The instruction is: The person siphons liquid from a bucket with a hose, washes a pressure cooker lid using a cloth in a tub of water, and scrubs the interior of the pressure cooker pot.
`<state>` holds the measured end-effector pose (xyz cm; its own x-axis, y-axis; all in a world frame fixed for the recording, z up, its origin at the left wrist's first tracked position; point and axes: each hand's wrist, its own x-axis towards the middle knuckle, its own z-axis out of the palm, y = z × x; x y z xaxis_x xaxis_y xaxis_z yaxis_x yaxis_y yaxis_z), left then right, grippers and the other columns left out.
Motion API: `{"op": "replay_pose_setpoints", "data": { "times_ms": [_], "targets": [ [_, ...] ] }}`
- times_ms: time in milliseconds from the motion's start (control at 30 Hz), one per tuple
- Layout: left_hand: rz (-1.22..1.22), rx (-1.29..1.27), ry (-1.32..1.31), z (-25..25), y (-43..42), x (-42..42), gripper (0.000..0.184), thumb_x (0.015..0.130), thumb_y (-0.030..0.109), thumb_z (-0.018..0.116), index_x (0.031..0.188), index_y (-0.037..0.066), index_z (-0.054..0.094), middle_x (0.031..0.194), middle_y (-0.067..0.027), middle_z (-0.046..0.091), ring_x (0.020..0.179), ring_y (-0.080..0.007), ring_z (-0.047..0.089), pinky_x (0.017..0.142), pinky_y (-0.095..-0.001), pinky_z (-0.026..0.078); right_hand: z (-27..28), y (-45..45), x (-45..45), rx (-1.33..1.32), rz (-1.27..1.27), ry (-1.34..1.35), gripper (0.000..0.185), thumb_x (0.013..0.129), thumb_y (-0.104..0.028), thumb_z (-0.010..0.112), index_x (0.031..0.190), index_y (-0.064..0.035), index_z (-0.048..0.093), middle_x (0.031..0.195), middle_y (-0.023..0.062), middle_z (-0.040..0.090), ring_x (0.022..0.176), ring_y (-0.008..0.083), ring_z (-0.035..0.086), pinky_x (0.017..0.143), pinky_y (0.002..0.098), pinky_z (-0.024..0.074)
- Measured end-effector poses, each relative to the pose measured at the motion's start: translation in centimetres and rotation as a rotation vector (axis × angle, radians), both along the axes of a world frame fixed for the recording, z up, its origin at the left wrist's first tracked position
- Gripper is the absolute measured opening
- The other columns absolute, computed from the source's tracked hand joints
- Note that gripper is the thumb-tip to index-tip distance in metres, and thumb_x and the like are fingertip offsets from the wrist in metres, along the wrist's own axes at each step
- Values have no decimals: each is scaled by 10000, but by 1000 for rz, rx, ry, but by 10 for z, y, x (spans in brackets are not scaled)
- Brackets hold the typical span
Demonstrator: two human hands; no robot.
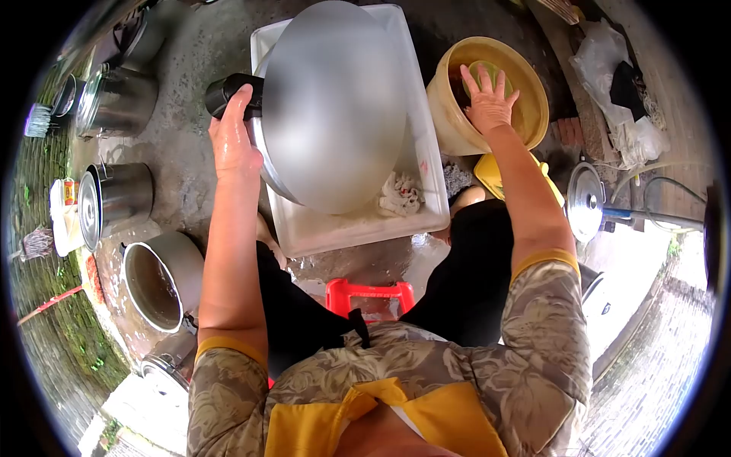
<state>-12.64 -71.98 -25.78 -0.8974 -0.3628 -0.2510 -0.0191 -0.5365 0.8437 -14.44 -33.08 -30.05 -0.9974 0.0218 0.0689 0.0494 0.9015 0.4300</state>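
Note:
My left hand (232, 141) is closed around the black handle (228, 93) of a large round pan, whose metal edge (283, 181) shows beside a blurred grey oval. The pan rests over a white rectangular tub (327, 238). A crumpled whitish cloth (401, 195) lies in the tub, right of the pan. Over the yellowish bucket (449, 114) at the right, my right hand (489, 100) reaches in with fingers spread, over a green round item (484, 70). Whether the fingertips touch that item is unclear.
Metal pots (129, 199) stand on the wet floor at the left, one of them open (171, 278). A red stool (368, 292) is between my legs. Beside the bucket are a yellow object (491, 177), a metal lid (585, 202) and plastic bags (601, 57).

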Motion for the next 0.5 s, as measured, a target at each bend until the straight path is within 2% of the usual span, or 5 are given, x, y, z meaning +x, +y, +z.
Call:
{"op": "replay_pose_setpoints", "data": {
  "times_ms": [133, 233, 300, 433, 500],
  "targets": [
    [-50, -119, -30, 5, 14, 5, 304, 693, 131, 727, 949, 38, 592, 930, -36, 598, 916, -148, 529, 841, -293, 401, -27, 20, -28, 5, -65, 49, 687, 813, -189, 542, 1399, -309, 204, 1373, 69, 320, 1255, 323, 323, 956, 568, 317],
    [-48, -249, -26, 1, 21, 4, 319, 686, 149, 736, 949, 33, 597, 928, -34, 597, 909, -149, 526, 851, -288, 383, -33, 30, -37, -104, -179, -16, 668, 822, -189, 519, 1407, -230, 199, 1302, 119, 373, 1199, 307, 372, 945, 586, 317],
    [-50, -217, -32, -1, 22, 4, 331, 680, 154, 738, 952, 31, 596, 922, -32, 595, 903, -153, 523, 858, -284, 370, -29, 39, -32, -155, -160, 102, 651, 827, -176, 493, 1407, -165, 198, 1232, 140, 414, 1141, 292, 408, 938, 599, 314],
    [-13, -173, -68, 10, 19, 6, 319, 676, 133, 728, 945, 28, 594, 913, -34, 594, 874, -155, 533, 819, -290, 395, -9, 46, -22, -56, -126, 206, 684, 800, -189, 523, 1407, -179, 206, 1205, 126, 433, 1136, 293, 405, 938, 618, 304],
    [49, -139, -109, 16, 18, 8, 317, 677, 129, 725, 947, 27, 592, 912, -39, 595, 847, -161, 545, 788, -300, 416, -2, 56, -20, -62, -95, 269, 690, 788, -211, 540, 1401, -213, 222, 1174, 140, 437, 1104, 322, 414, 925, 578, 342]
  ]
}}
